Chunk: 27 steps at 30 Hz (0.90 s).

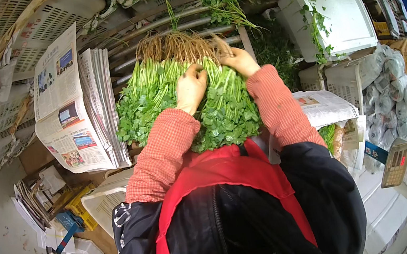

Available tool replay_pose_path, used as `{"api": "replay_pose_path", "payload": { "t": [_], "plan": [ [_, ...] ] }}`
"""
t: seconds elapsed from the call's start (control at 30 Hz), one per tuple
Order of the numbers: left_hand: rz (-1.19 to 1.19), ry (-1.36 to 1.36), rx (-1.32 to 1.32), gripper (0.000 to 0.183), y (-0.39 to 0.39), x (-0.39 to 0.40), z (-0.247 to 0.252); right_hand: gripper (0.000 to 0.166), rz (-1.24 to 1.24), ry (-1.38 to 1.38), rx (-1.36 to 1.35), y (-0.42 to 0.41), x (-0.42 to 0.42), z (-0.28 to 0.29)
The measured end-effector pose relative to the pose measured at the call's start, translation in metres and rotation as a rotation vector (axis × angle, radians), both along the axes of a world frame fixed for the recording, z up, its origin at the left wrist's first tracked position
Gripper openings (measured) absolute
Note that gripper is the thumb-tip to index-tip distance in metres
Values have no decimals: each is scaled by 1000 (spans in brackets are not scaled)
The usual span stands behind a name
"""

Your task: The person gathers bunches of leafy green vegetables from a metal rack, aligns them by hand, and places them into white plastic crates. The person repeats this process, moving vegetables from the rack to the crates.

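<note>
A broad row of fresh leafy green herbs [146, 96] lies before me, brown stringy roots [174, 45] pointing away and leaves towards my body. My left hand [192, 87] lies over the pale stems in the middle, fingers bent; whether it grips any is hidden. At the right end of the row, my right hand [242, 62] has its fingers around stems just below the roots. Those root ends are slightly blurred. Under my hands, a fuller bunch [226, 117] spreads its leaves against my red apron [226, 167].
A thick stack of newspapers [65, 109] stands left of the herbs, on a slatted rack [124, 65]. Loose sprigs [221, 2] lie beyond the roots. To the right are a white foam box lid [332, 7], rolled plastic bags [393, 89] and a scale display [396, 163].
</note>
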<state>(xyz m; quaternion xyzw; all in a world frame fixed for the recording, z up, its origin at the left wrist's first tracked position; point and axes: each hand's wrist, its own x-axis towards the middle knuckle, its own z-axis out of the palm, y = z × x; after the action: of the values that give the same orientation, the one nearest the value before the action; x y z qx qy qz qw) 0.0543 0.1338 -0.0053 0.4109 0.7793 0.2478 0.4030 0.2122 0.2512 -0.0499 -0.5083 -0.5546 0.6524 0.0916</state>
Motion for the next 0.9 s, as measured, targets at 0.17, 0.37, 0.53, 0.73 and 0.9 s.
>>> {"api": "replay_pose_path", "payload": {
  "t": [0.17,0.37,0.53,0.73,0.9],
  "plan": [
    [-251,259,-32,34,8,-1,-7,35,-181,92,-161,-16,30,9],
    [-473,350,-372,60,47,4,2,35,-88,-212,111,-16,26,11],
    [-634,446,-380,53,63,7,1,35,-312,-12,288,-53,15,50],
    [-452,108,-396,48,67,-10,1,26,-479,297,-165,-42,25,29],
    [-443,57,-337,73,52,-8,50,23,-511,412,-145,-46,9,29]
  ]
}}
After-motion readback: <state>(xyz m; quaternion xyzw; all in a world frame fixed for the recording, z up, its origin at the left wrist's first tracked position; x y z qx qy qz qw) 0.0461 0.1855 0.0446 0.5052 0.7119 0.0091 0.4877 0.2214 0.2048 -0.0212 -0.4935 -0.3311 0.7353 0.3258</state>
